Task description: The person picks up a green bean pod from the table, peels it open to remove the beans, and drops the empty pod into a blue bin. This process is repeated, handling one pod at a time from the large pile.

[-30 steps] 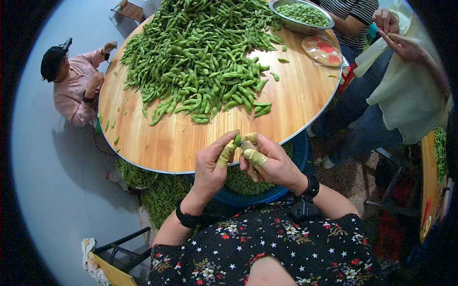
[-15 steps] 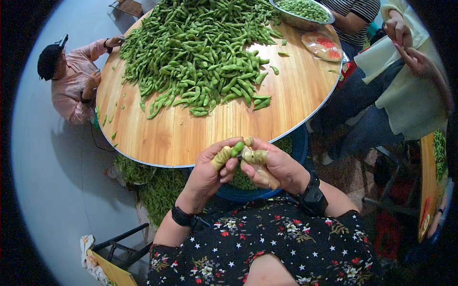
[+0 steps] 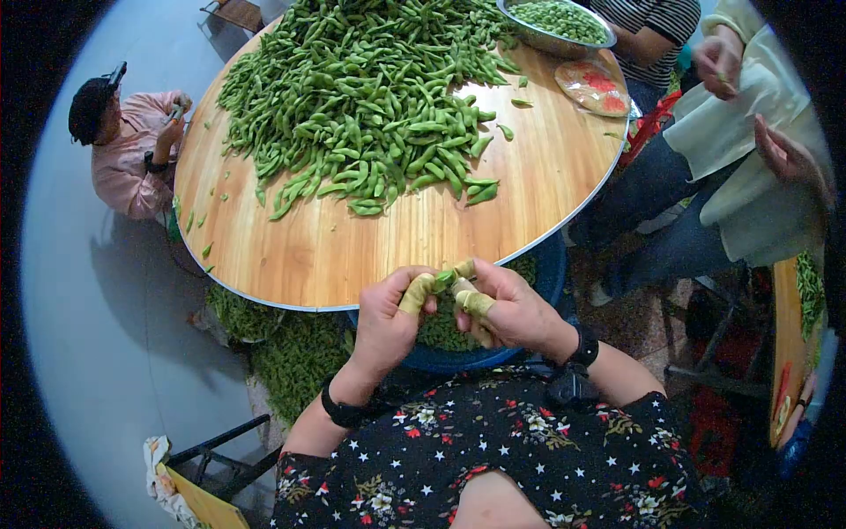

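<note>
My left hand [image 3: 397, 304] and my right hand [image 3: 507, 309] meet just off the near edge of the round wooden table [image 3: 352, 256]. Yellowish coverings wrap some fingers on both. Pinched between their fingertips is a green pod [image 3: 444, 279], partly covered by the fingers. Beyond them a large heap of green pods [image 3: 361, 106] lies on the table. Under my hands, a blue tub [image 3: 555, 264] holds green pieces.
A metal bowl of shelled beans [image 3: 557, 25] and a bagged round item [image 3: 592, 86] sit at the table's far right. A person in pink [image 3: 132, 159] is at the left; two others are at the right. Green piles [image 3: 295, 353] lie below the table.
My hands have turned and their fingertips have drawn closer round the pod, which shows less. The person in pink has pulled a hand back from the heap. The right-hand person's hands have moved apart.
</note>
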`<state>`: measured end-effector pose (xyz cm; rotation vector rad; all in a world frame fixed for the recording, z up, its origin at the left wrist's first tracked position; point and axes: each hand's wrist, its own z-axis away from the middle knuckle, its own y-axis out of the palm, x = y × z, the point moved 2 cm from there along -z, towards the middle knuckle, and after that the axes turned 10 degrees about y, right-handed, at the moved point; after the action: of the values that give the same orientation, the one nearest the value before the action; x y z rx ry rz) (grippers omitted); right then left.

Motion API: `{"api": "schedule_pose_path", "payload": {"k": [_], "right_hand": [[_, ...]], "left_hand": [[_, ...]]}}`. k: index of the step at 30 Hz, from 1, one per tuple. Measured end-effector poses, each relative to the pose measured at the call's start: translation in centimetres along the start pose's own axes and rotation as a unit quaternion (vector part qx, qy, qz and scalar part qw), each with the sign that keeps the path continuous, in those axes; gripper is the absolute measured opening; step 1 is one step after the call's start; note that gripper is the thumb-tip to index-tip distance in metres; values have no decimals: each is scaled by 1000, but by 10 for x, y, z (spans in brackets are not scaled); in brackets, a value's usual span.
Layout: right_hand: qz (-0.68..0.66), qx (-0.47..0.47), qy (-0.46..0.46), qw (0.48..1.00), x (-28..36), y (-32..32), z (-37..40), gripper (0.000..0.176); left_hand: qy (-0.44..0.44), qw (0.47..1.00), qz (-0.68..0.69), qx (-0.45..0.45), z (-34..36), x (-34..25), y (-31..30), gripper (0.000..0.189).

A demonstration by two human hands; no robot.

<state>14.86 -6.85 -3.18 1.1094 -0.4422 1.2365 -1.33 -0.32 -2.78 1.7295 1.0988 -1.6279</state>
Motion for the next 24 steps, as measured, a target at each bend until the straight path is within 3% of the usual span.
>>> {"api": "schedule_pose_path", "payload": {"k": [1,2,3,5,6,7,8,13,19,21,23,24], "right_hand": [[184,-90,-98,974,7,-3,3,25],[358,-175,-192,897,12,-4,7,27],[358,-175,-192,897,13,-2,7,27],[367,-213,-312,850,19,2,9,28],[435,-198,-324,816,19,1,7,26],[435,-197,-328,815,19,0,6,26],[445,-205,-328,807,17,-1,5,25],[450,-208,-337,801,9,1,1,19],[480,-155,-278,817,5,-8,6,17],[485,-128,-271,822,3,-18,11,15],[490,-105,-261,825,0,-23,14,13],[501,-106,-254,820,-2,-24,14,12]], "left_hand": [[0,1000,0,-1,0,-1,1,14],[37,997,-62,18,-1,-3,2,14],[72,989,-124,38,-1,-6,4,15],[62,983,-161,66,1,-15,7,18],[107,971,-200,76,3,-19,11,22],[153,955,-241,84,5,-21,12,26],[144,958,-224,108,8,-21,11,35],[195,946,-233,110,13,-28,16,33],[135,927,-286,200,21,-43,-15,39],[65,872,-419,245,24,-57,-49,31],[34,833,-509,212,17,-69,-66,28],[56,848,-499,173,6,-76,-66,26]]}}
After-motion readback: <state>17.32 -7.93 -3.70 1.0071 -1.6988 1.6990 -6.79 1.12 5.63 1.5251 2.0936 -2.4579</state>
